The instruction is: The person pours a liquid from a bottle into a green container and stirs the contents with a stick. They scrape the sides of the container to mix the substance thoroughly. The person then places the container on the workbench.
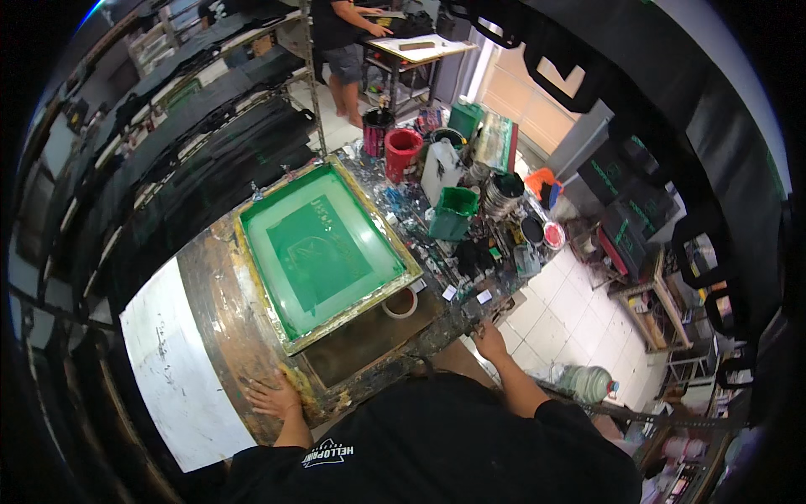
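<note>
My left hand (273,395) lies flat with fingers spread on the worn wooden table (214,290), beside the near corner of a screen-printing frame (281,252). The frame has a yellowish, paint-stained rim and a green mesh with a faint design in its middle. My right hand (489,343) is at the table's near right edge, its fingers curled by a small dark block (475,309). Whatever those fingers close on is too small to make out. Partly under the frame's near right side sits a roll of tape (401,304).
Paint containers crowd the table's far right, including a red bucket (404,155), a white jug (442,170) and a green container (454,213). Racks with dark cloth (243,139) line the left. A water bottle (589,383) lies right. Another person (342,50) stands at a far table.
</note>
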The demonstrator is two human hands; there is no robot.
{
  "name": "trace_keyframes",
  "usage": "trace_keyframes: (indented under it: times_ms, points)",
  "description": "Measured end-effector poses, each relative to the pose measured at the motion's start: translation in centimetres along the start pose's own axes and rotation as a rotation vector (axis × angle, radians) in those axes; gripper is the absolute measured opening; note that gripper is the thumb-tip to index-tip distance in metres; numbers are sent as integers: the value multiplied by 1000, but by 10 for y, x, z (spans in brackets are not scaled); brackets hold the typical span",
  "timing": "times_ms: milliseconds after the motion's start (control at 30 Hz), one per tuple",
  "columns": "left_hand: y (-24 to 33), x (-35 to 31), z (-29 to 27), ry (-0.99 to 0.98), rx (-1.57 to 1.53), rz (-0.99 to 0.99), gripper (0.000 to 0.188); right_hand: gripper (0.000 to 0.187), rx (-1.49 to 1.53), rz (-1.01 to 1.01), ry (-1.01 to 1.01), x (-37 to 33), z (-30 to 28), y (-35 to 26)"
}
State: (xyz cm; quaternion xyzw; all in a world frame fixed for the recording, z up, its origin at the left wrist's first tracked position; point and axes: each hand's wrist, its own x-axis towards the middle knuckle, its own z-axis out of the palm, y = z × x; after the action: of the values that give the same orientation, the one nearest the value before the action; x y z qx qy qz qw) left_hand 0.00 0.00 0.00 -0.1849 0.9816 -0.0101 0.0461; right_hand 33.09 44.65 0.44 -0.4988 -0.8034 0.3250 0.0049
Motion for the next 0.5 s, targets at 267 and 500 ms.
trace_keyframes:
  times_ms: [267,500]
  points:
    - [-22,20,10,-48,-99,23,95,26,50,-113,30,-7,-42,-19]
    - [-14,-28,-29,-79,-367,103,91,20,138,-296,0,54,-76,-38]
